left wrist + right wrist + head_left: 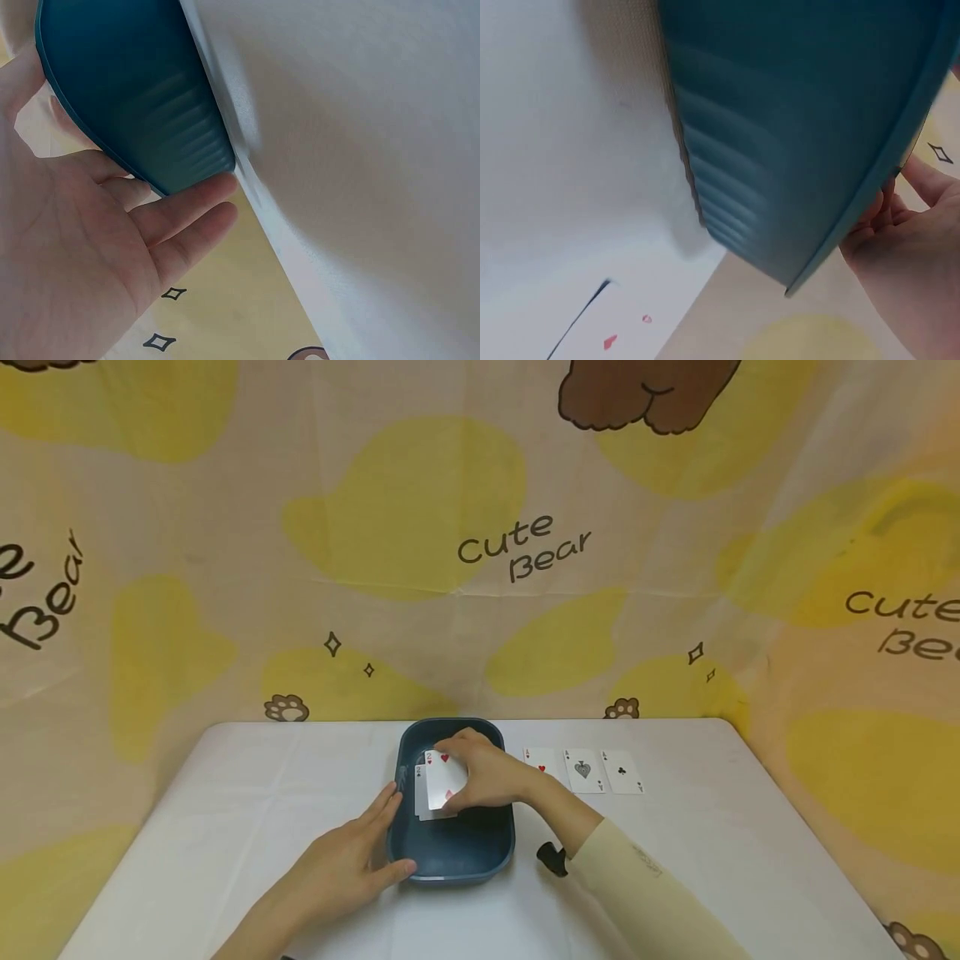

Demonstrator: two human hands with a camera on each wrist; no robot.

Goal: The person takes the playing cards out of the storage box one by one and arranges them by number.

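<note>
Red two card (442,783) inside the blue tray (450,860), toward its back-left corner, overlapping another two (421,802); can't tell if they touch. Long axis runs roughly front to back, as does the tray's. Card lies left of the right hand (491,772), the nearer one, pinching it, thumb at near end, fingers at far end. Left hand (341,860) apart from card, fingers fairly straight along tray's left wall. Tray by table's (300,793) back edge; three aces (584,787) rowed right of it.
</note>
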